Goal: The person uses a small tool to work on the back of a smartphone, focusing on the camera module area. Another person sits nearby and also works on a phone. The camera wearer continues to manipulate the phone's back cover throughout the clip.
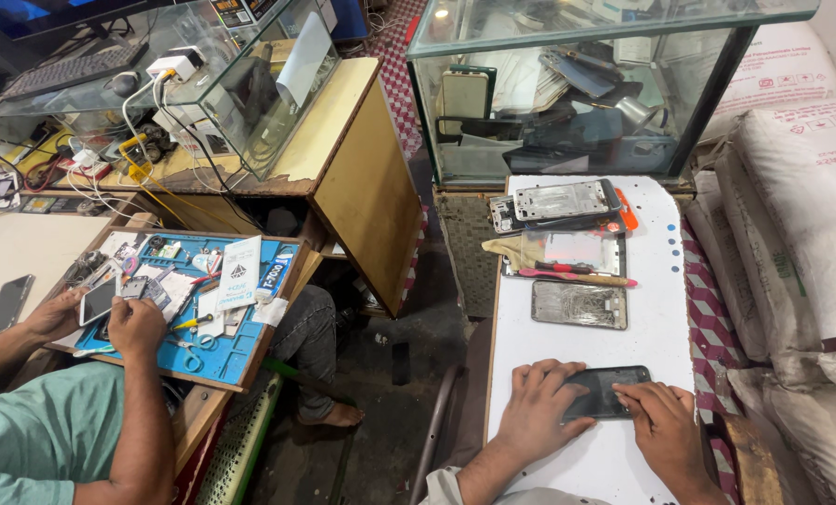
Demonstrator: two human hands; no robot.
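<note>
Left hand [541, 404], right hand [663, 423] press dark phone [609, 391]; grip probably flat.

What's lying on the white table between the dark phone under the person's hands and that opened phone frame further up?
Nothing: in the head view the white table is bare between the dark phone and the opened phone frame.

Phone repair shop: dismantled phones [567, 201], blue repair mat [217, 351], glass counters [567, 103].

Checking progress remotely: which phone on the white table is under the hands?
The dark-screened phone nearest the wearer, touched by both the left hand and right hand; the others lie farther up, untouched.
</note>
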